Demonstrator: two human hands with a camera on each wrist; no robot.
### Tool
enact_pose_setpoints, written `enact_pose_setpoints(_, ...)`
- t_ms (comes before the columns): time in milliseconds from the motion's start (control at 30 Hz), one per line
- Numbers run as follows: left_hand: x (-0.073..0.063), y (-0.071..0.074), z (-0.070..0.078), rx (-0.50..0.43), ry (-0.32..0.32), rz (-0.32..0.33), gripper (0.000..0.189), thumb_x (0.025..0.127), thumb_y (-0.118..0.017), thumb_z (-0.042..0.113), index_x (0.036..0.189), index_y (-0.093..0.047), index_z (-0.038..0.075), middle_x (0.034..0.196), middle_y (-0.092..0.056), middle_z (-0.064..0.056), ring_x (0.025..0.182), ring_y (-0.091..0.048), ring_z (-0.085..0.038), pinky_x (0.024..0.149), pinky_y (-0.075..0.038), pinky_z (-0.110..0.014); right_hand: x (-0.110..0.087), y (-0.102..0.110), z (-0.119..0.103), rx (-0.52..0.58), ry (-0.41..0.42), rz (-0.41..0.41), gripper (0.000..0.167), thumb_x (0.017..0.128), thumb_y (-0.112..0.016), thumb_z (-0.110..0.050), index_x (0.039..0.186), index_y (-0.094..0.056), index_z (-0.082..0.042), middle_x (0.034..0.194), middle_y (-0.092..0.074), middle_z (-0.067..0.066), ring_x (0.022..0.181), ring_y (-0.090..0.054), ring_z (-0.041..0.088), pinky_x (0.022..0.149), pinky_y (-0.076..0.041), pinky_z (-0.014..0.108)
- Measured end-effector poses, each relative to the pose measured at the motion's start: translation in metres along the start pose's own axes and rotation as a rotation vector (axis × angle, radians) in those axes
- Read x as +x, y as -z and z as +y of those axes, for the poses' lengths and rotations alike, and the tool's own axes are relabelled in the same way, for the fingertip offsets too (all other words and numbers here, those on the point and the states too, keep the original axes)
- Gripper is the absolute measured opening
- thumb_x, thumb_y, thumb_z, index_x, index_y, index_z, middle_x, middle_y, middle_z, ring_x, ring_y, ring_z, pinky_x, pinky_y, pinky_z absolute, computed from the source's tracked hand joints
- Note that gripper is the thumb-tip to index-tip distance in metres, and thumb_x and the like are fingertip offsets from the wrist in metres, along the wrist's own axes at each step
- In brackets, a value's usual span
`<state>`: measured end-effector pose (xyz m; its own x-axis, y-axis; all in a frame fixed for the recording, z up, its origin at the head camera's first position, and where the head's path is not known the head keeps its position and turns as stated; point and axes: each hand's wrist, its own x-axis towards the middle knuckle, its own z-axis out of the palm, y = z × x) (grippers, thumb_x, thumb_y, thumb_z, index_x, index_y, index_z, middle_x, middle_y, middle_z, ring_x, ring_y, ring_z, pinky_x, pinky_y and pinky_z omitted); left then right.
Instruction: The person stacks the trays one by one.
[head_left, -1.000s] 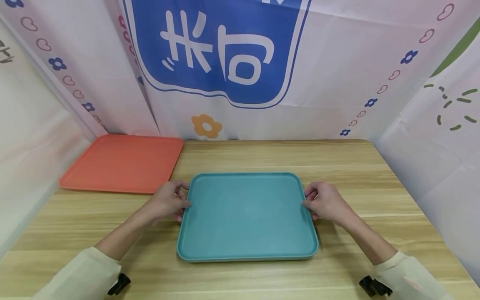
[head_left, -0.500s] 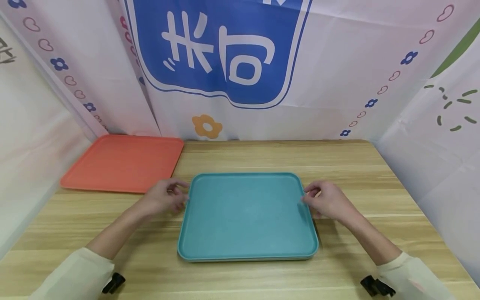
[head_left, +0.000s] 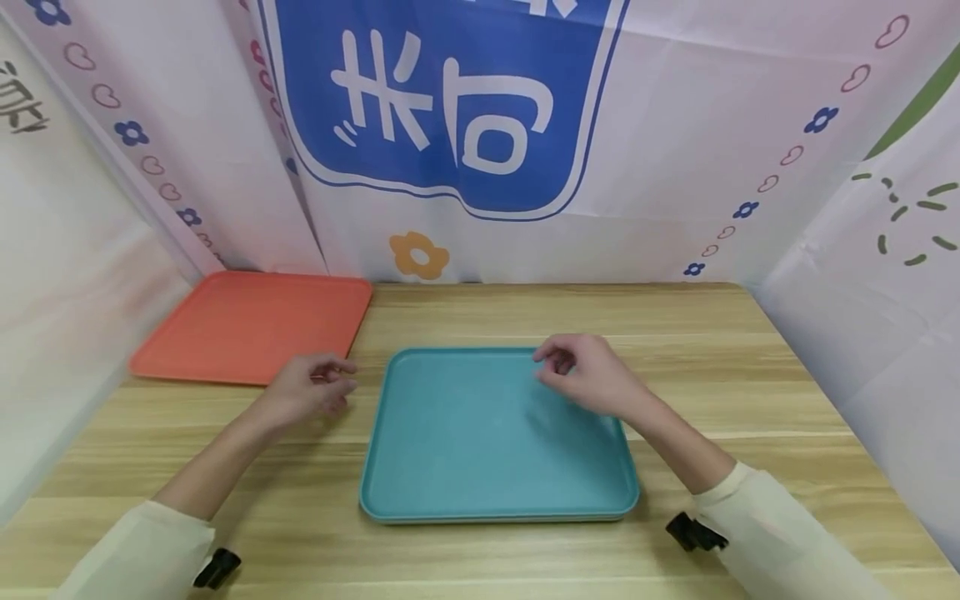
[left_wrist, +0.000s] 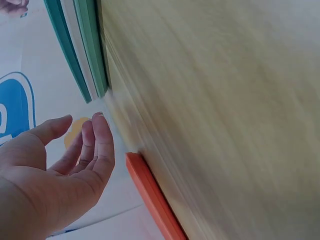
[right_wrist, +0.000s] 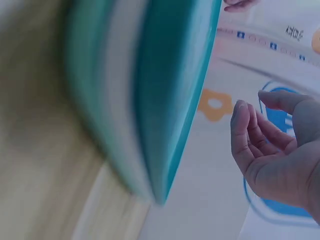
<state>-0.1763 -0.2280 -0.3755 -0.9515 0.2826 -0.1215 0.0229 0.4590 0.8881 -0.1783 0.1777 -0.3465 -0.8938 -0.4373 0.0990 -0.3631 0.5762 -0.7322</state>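
Note:
A teal tray lies on the wooden table as the top of a stack. Beneath it the left wrist view shows the edges of a white tray and a light green tray. My right hand hovers over the teal tray's far right part, fingers loosely bent and holding nothing. To the left of the stack, my left hand is held above the table, its relaxed fingers pointing toward the stack, thumb and fingers apart. It is near the front right corner of an orange-red tray.
The wooden table runs back to a white printed cloth hanging behind it. More cloth stands along the left and right sides. A black strap end shows under the left sleeve, another under the right.
Both hands have let go of the stack's side edges. The left hand has drawn back left; the right has lifted and moved left over the teal tray. The trays stay in place.

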Motion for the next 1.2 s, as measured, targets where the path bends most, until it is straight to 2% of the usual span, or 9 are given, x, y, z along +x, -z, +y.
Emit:
enact_pose_setpoints(167,-0.002,0.003,-0.004,0.007,-0.011,0.029,0.033,0.102,-0.062,0.002,0.127,-0.057,-0.018,0.100,-0.063,-0.023,0.082,-0.068,-0.023,0.071,-0.062,-0.034,0.025,-0.016,-0.021,-0.048,0.115,-0.066,0.016,0.095,-0.072,-0.005,0.108,-0.072,0.003,0.084,-0.066,0.003,0.079,-0.059,0.015,0.066,-0.051,0.026)
enact_pose_setpoints(267,-0.004,0.004,-0.005,0.017,-0.005,0.037,0.031,0.102,-0.062,0.003,0.125,-0.058,-0.017,0.099,-0.065,-0.022,0.081,-0.068,-0.022,0.070,-0.062,-0.033,0.038,-0.025,-0.031,-0.121,0.159,-0.113,0.016,0.096,-0.071,-0.006,0.110,-0.072,0.002,0.086,-0.068,0.002,0.081,-0.061,0.014,0.070,-0.053,0.025)
enact_pose_setpoints(367,-0.006,0.006,-0.006,0.022,0.006,0.040,0.030,0.103,-0.062,0.003,0.124,-0.058,-0.017,0.098,-0.067,-0.022,0.081,-0.068,-0.022,0.070,-0.062,-0.033,0.049,-0.031,-0.040,-0.187,0.184,-0.154,0.018,0.097,-0.070,-0.007,0.112,-0.073,0.001,0.089,-0.070,0.002,0.083,-0.063,0.013,0.074,-0.055,0.025)
enact_pose_setpoints(467,-0.008,0.008,-0.006,0.026,0.014,0.040,0.031,0.103,-0.061,0.004,0.125,-0.058,-0.017,0.098,-0.068,-0.021,0.080,-0.068,-0.022,0.070,-0.063,-0.034,0.058,-0.034,-0.048,-0.208,0.182,-0.185,0.019,0.097,-0.069,-0.008,0.114,-0.074,0.001,0.090,-0.070,0.002,0.083,-0.062,0.014,0.075,-0.055,0.025)
enact_pose_setpoints(767,-0.012,0.012,-0.007,0.027,-0.005,0.042,0.030,0.102,-0.061,0.003,0.124,-0.058,-0.017,0.097,-0.066,-0.020,0.079,-0.069,-0.022,0.068,-0.063,-0.034,0.085,-0.044,-0.070,-0.317,0.206,-0.225,0.022,0.098,-0.068,-0.010,0.118,-0.074,-0.003,0.092,-0.069,0.002,0.083,-0.062,0.015,0.077,-0.055,0.027)
enact_pose_setpoints(867,-0.013,0.013,-0.008,0.021,-0.007,0.038,0.030,0.102,-0.062,0.002,0.123,-0.058,-0.018,0.096,-0.066,-0.020,0.077,-0.069,-0.022,0.067,-0.062,-0.034,0.096,-0.050,-0.075,-0.380,0.192,-0.238,0.025,0.100,-0.068,-0.012,0.123,-0.073,-0.005,0.102,-0.071,0.005,0.091,-0.063,0.016,0.082,-0.056,0.029)
enact_pose_setpoints(967,-0.014,0.013,-0.007,0.024,-0.011,0.036,0.030,0.102,-0.062,0.002,0.124,-0.058,-0.018,0.096,-0.067,-0.020,0.077,-0.069,-0.022,0.067,-0.062,-0.034,0.108,-0.058,-0.079,-0.453,0.200,-0.251,0.028,0.100,-0.068,-0.014,0.128,-0.072,-0.008,0.117,-0.073,0.007,0.106,-0.066,0.018,0.091,-0.057,0.031)
enact_pose_setpoints(1067,-0.015,0.014,-0.006,0.025,-0.013,0.035,0.030,0.102,-0.062,0.002,0.124,-0.058,-0.018,0.096,-0.066,-0.021,0.077,-0.068,-0.023,0.066,-0.062,-0.034,0.120,-0.067,-0.081,-0.520,0.242,-0.261,0.033,0.101,-0.068,-0.014,0.133,-0.070,-0.008,0.130,-0.070,0.006,0.120,-0.065,0.020,0.101,-0.055,0.034)
enact_pose_setpoints(1200,-0.016,0.015,-0.006,0.023,-0.019,0.025,0.032,0.102,-0.062,0.003,0.125,-0.057,-0.019,0.095,-0.066,-0.021,0.078,-0.068,-0.022,0.066,-0.061,-0.034,0.136,-0.081,-0.082,-0.594,0.302,-0.276,0.036,0.101,-0.068,-0.014,0.136,-0.068,-0.009,0.137,-0.067,0.005,0.127,-0.061,0.020,0.106,-0.051,0.033)
